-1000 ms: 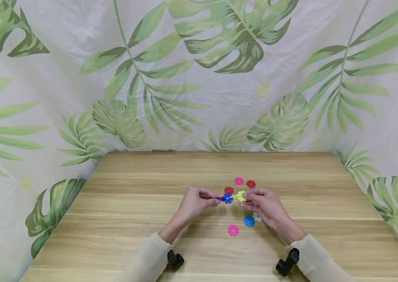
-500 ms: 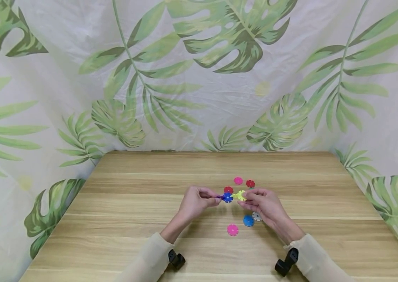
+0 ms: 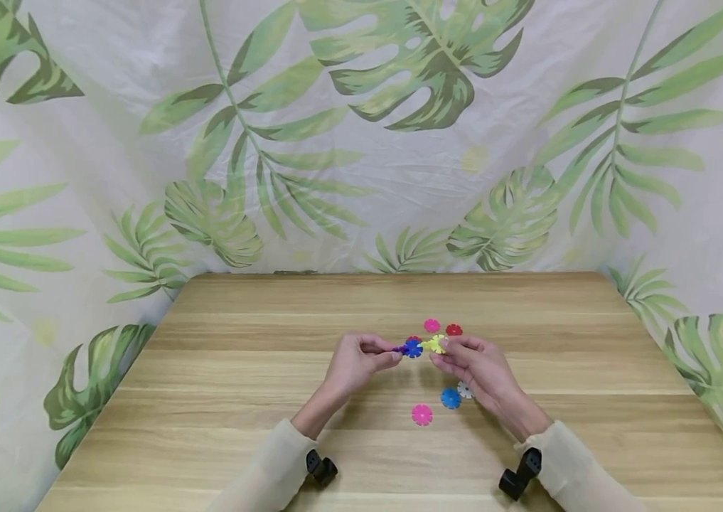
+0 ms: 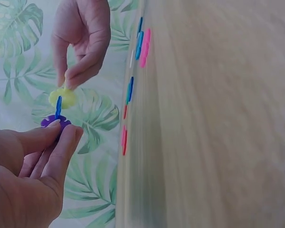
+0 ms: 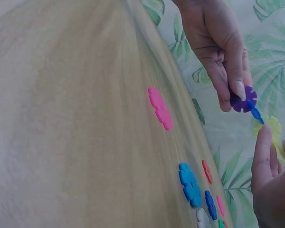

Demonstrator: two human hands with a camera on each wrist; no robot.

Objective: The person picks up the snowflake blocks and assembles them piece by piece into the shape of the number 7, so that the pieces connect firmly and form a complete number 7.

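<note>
Likely light, stiff plastic held above the surface [image 3: 239, 412]
My left hand [image 3: 357, 364] pinches the purple disc [image 5: 238, 103], my right hand [image 3: 484, 373] the yellow disc [image 4: 69, 99], blue disc [image 3: 412, 348] between; I'd grip flat faces.

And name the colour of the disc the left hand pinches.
Purple notched disc, seen best in the right wrist view.

No readable text, no labels, brands or numbers

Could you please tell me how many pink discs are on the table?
2: a near pink disc, beside a light blue disc, and a far pink disc, beside a red disc. Others may be hidden.
</note>
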